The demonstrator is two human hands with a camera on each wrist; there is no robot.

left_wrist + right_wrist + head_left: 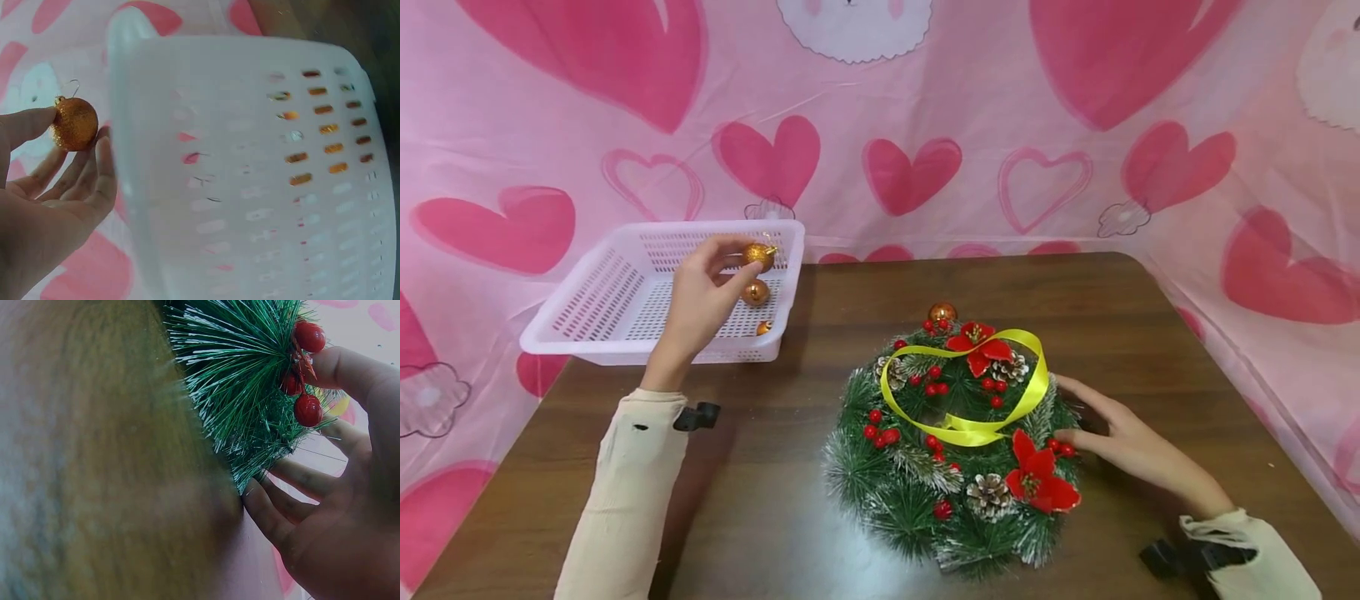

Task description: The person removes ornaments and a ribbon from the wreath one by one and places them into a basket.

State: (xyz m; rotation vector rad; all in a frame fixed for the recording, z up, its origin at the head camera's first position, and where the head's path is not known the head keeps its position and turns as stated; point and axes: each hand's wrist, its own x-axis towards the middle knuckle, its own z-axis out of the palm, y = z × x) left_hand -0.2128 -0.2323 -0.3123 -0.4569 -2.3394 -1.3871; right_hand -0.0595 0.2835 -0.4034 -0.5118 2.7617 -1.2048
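My left hand (703, 287) pinches a gold glitter Christmas ball (759, 256) between thumb and fingers, over the right part of a white plastic basket (542, 342). In the left wrist view, the ball (76, 124) has a thin wire hook at its cap and hangs beside the basket's rim. A Christmas wreath (910, 525) lies on the table, dressed with red berries, red flowers, pinecones and a yellow ribbon (1037, 387). My right hand (1131, 442) grips the wreath's right edge. Up close, its thumb is at the red berries (308, 410) and its fingertips touch the lower needles.
Inside the basket lie a shiny gold ball (756, 292) and another gold ornament (764, 327), partly hidden by the rim. One copper-coloured ball (942, 312) sits at the wreath's far edge. A pink heart-patterned cloth (850, 100) hangs behind the brown wooden table (760, 500).
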